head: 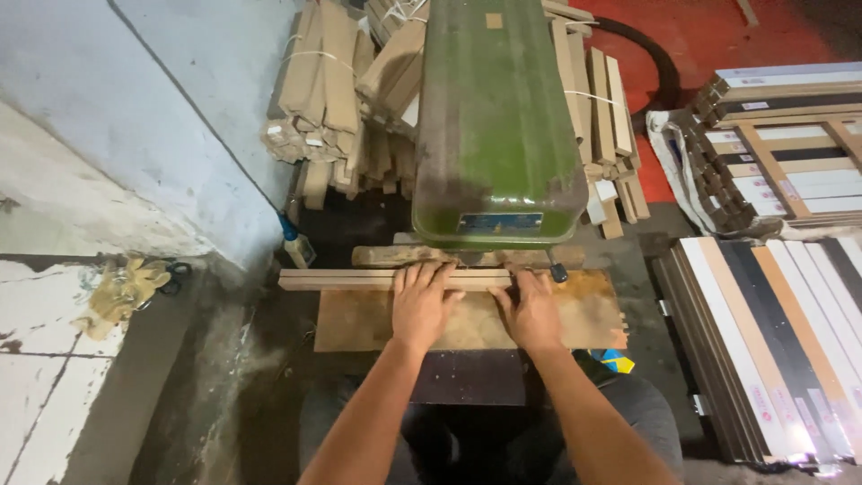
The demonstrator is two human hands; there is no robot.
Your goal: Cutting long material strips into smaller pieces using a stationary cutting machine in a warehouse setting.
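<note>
A long thin wooden strip (341,280) lies across the brown work table (588,314) of a green machine (496,126). My left hand (422,301) presses flat on the strip just below the machine head. My right hand (532,307) presses on the strip's right end, fingers curled over it. The strip sticks out to the left past the table's edge. A wooden fence block (386,257) sits behind the strip, against the machine's base.
Bundles of tied wooden strips (337,99) are stacked behind the machine, with more bundles (611,135) at its right. Stacks of flat laminated boards (781,341) lie on the floor at right. Yellow gloves (121,289) rest on a ledge at left.
</note>
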